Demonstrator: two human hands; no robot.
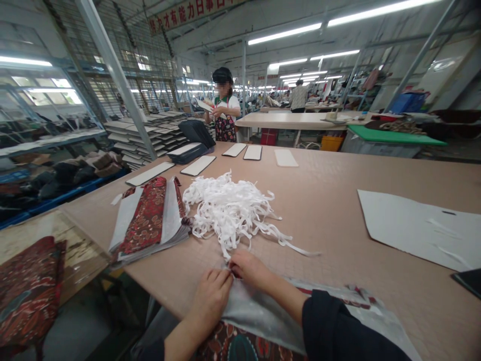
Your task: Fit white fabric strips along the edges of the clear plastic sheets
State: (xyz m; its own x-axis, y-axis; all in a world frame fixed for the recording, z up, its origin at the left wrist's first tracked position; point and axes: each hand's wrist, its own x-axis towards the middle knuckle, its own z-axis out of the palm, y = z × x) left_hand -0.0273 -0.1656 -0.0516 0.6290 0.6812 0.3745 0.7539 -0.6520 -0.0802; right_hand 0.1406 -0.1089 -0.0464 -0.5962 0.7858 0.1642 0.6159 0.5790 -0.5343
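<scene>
My left hand (213,297) and my right hand (248,269) meet at the table's near side, fingertips close together. Both are closed on the edge of a fabric piece (259,307), grey on one side and red-brown patterned on the other. It spreads under my forearms toward the lower right. What lies exactly between the fingertips is hidden. Just beyond my hands, a loose heap of white strips (233,208) covers part of the tabletop. Left of the heap lies a folded stack of patterned fabric (145,220) with grey backing.
A large white board (417,225) lies at the right of the brown table (323,200). Several pale panels (198,165) lie along its far edge. Another person (225,108) stands behind, holding a panel. More patterned fabric (28,296) hangs at the lower left.
</scene>
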